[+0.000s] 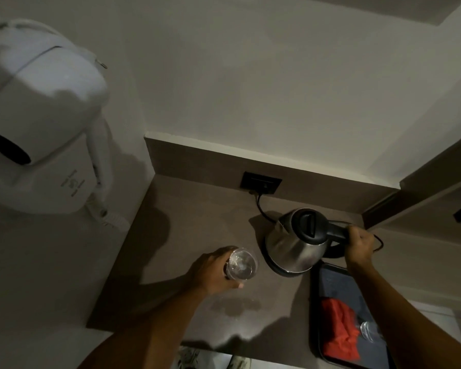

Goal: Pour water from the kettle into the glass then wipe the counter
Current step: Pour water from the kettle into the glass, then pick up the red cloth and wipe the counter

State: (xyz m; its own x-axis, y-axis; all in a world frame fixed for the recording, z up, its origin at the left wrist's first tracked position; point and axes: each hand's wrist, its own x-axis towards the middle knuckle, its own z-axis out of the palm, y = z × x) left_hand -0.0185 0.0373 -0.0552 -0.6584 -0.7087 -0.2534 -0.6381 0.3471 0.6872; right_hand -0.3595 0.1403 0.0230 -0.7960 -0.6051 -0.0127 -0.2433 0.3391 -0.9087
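Note:
A clear glass [242, 264] stands upright on the brown counter [186, 235], and my left hand [210, 270] is wrapped around its left side. Right of it, a steel kettle [294, 245] with a black lid stands on its base. My right hand [358, 245] grips the kettle's black handle. A damp patch [236, 306] marks the counter just in front of the glass. A red cloth [339, 331] lies in a dark tray [330, 278] at the front right.
The kettle's black cord [260, 206] runs to a wall socket [260, 182] behind it. A white wall-mounted hair dryer [40, 115] hangs at the left. A second clear glass [370, 330] lies in the tray beside the cloth. A shelf unit [437, 198] borders the right.

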